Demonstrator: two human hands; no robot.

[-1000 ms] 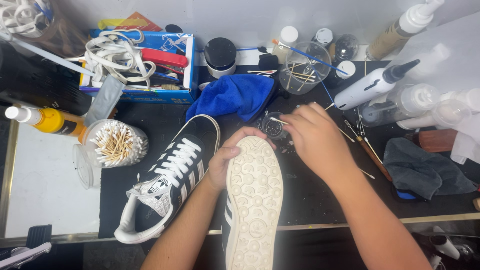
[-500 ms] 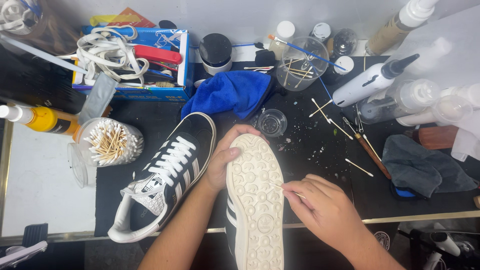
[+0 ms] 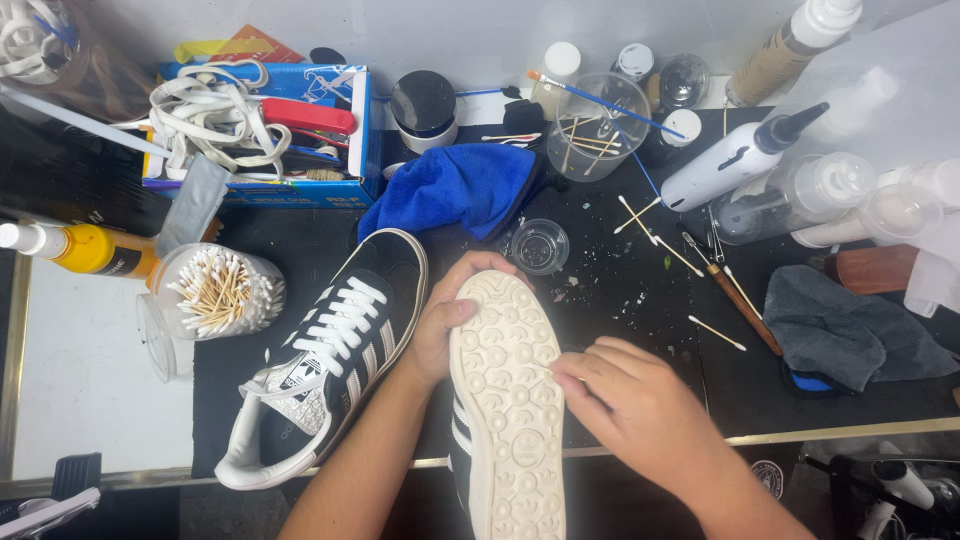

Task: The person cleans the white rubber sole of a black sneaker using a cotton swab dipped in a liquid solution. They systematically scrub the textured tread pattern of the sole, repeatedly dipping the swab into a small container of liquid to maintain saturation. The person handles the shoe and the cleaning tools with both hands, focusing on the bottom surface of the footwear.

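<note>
My left hand (image 3: 447, 318) grips the toe end of a dark sneaker turned sole-up (image 3: 506, 410), its cream rubber sole facing me. My right hand (image 3: 632, 405) pinches a thin cotton swab, and the swab tip touches the sole's right side near its middle. The matching black sneaker with white stripes and white laces (image 3: 325, 357) lies on its side just left of my left arm. A small clear glass dish (image 3: 539, 246) stands beyond the sole's toe.
A blue cloth (image 3: 455, 190) lies behind the shoes. A clear jar of cotton swabs (image 3: 215, 290) is at left, near a yellow bottle (image 3: 70, 247) and a blue box of laces (image 3: 255, 125). Loose swabs, spray bottles (image 3: 735, 160) and a grey cloth (image 3: 845, 330) crowd the right.
My right hand drew back from the small glass dish to the sole's right side and now holds a swab against it. The left hand kept its grip on the shoe.
</note>
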